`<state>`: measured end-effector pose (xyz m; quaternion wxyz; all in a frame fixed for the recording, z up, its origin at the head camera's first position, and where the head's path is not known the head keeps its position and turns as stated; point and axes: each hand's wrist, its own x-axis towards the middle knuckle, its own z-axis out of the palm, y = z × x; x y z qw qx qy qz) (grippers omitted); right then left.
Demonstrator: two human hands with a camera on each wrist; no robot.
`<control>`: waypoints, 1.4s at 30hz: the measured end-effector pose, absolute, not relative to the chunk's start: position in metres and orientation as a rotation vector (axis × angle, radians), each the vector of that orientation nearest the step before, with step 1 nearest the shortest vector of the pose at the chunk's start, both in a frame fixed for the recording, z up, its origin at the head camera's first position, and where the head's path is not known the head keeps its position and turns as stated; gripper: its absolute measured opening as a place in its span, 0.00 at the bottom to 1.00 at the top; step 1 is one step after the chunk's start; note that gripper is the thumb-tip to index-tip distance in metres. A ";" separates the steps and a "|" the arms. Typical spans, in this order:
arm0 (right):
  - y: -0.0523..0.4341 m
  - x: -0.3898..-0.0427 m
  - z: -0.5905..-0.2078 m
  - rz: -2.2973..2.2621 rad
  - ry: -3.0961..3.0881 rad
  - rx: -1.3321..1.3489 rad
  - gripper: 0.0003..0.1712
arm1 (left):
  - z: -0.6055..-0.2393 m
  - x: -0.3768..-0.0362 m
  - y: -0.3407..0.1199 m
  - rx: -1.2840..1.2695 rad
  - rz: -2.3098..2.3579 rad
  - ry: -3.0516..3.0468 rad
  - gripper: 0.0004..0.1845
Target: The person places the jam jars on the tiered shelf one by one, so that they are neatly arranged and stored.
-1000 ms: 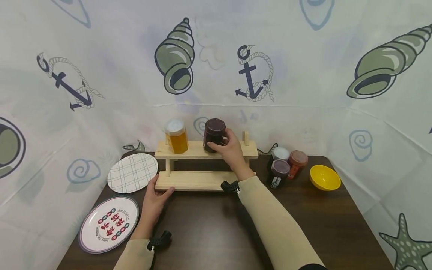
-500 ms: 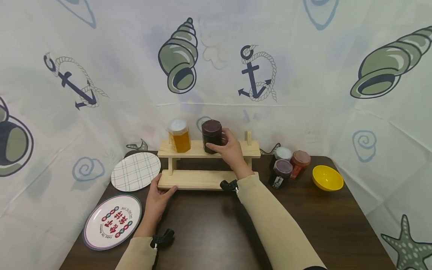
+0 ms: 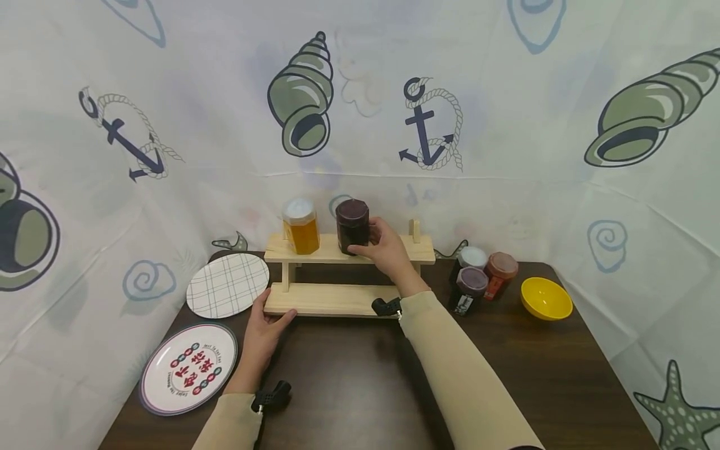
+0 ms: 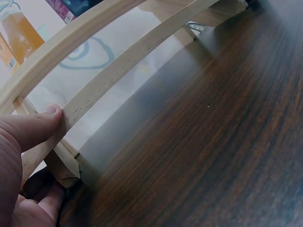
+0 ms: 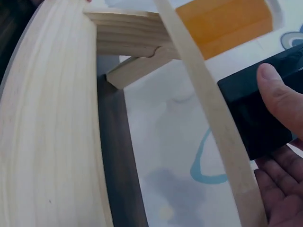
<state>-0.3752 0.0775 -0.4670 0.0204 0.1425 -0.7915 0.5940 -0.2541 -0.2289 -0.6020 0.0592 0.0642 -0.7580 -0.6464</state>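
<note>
A two-tier wooden shelf (image 3: 332,300) stands at the back of the table. My left hand (image 3: 262,334) grips its lower left corner, the thumb (image 4: 47,117) against the lower board's front edge and other fingers round its end. On the upper board sits a dark jar with a purple lid (image 3: 352,228), and my right hand (image 3: 389,253) holds it from the right. In the right wrist view the thumb (image 5: 279,97) lies across the dark jar, with the other fingers around its far side, partly hidden. Left of it stands a honey jar with a white lid (image 3: 304,234).
Right of the shelf cluster a purple-lidded jar (image 3: 471,284), a white-lidded jar (image 3: 471,256) and a red jar (image 3: 500,272). A yellow bowl (image 3: 545,300) is further right. Two plates lie left: a checked plate (image 3: 227,284) and a plate with red lettering (image 3: 163,375).
The dark jar has shifted slightly left toward the honey jar on the upper board. Most recently my right thumb has slid lower and right on it. The left hand keeps its place on the shelf.
</note>
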 end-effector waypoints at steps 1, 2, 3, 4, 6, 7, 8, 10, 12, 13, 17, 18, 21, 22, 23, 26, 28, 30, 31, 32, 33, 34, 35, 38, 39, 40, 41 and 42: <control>0.076 -0.375 -0.467 1.809 -2.467 0.441 0.39 | -0.602 -0.254 -0.229 0.193 -1.957 -2.298 0.56; 0.075 -0.375 -0.467 1.782 -2.475 0.440 0.39 | -0.602 -0.254 -0.229 0.193 -1.957 -2.299 0.56; 0.074 -0.375 -0.468 1.768 -2.481 0.439 0.39 | -0.602 -0.253 -0.230 0.191 -1.959 -2.300 0.56; 0.073 -0.375 -0.468 1.758 -2.487 0.438 0.39 | -0.602 -0.253 -0.230 0.193 -1.959 -2.299 0.56; 0.071 -0.374 -0.467 1.770 -2.486 0.434 0.39 | -0.602 -0.253 -0.231 0.192 -1.958 -2.299 0.56; 0.070 -0.374 -0.467 1.777 -2.486 0.430 0.39 | -0.602 -0.253 -0.231 0.190 -1.958 -2.296 0.56; 0.070 -0.373 -0.467 1.787 -2.483 0.427 0.39 | -0.602 -0.253 -0.231 0.190 -1.960 -2.294 0.56; 0.069 -0.373 -0.466 1.799 -2.482 0.425 0.39 | -0.603 -0.253 -0.232 0.195 -1.964 -2.291 0.56; 0.068 -0.373 -0.467 1.799 -2.489 0.425 0.39 | -0.603 -0.253 -0.233 0.196 -1.968 -2.286 0.56; 0.068 -0.373 -0.467 1.796 -2.494 0.423 0.39 | -0.604 -0.253 -0.234 0.197 -1.969 -2.282 0.55; 0.067 -0.373 -0.467 1.781 -2.498 0.423 0.39 | -0.605 -0.254 -0.235 0.194 -1.964 -2.273 0.54; 0.066 -0.373 -0.468 1.778 -2.495 0.425 0.39 | -0.606 -0.254 -0.236 0.192 -1.961 -2.274 0.55; 0.067 -0.373 -0.468 1.788 -2.478 0.452 0.41 | -0.606 -0.256 -0.237 0.198 -1.953 -2.287 0.55; 0.068 -0.374 -0.469 1.804 -2.470 0.466 0.43 | -0.606 -0.256 -0.237 0.198 -1.950 -2.291 0.55; 0.069 -0.374 -0.469 1.828 -2.451 0.482 0.45 | -0.606 -0.256 -0.238 0.203 -1.946 -2.296 0.55; 0.074 -0.372 -0.472 1.905 -2.361 0.520 0.50 | -0.606 -0.257 -0.238 0.213 -1.952 -2.301 0.56; 0.079 -0.371 -0.475 1.944 -2.273 0.539 0.52 | -0.606 -0.258 -0.237 0.205 -1.959 -2.296 0.56; 0.083 -0.368 -0.477 1.941 -2.205 0.557 0.50 | -0.606 -0.259 -0.235 0.194 -1.964 -2.292 0.56; 0.084 -0.367 -0.477 1.931 -2.185 0.571 0.50 | -0.605 -0.260 -0.234 0.190 -1.962 -2.290 0.56; 0.085 -0.366 -0.477 1.912 -2.181 0.582 0.49 | -0.605 -0.260 -0.232 0.186 -1.954 -2.291 0.55; 0.086 -0.363 -0.477 1.887 -2.186 0.599 0.49 | -0.604 -0.260 -0.231 0.183 -1.953 -2.289 0.55; 0.087 -0.360 -0.477 1.858 -2.199 0.611 0.50 | -0.603 -0.259 -0.231 0.183 -1.952 -2.288 0.55; 0.087 -0.357 -0.477 1.826 -2.219 0.618 0.50 | -0.603 -0.258 -0.230 0.188 -1.950 -2.290 0.55; 0.091 -0.342 -0.477 1.718 -2.259 0.642 0.50 | -0.603 -0.256 -0.230 0.205 -1.949 -2.293 0.54; 0.093 -0.336 -0.477 1.679 -2.263 0.643 0.50 | -0.603 -0.255 -0.229 0.207 -1.951 -2.291 0.54; 0.096 -0.331 -0.476 1.650 -2.262 0.639 0.50 | -0.603 -0.255 -0.230 0.208 -1.953 -2.290 0.54; 0.100 -0.326 -0.476 1.619 -2.255 0.633 0.50 | -0.603 -0.255 -0.230 0.210 -1.952 -2.290 0.54; 0.104 -0.321 -0.475 1.598 -2.239 0.631 0.50 | -0.603 -0.256 -0.230 0.208 -1.949 -2.289 0.54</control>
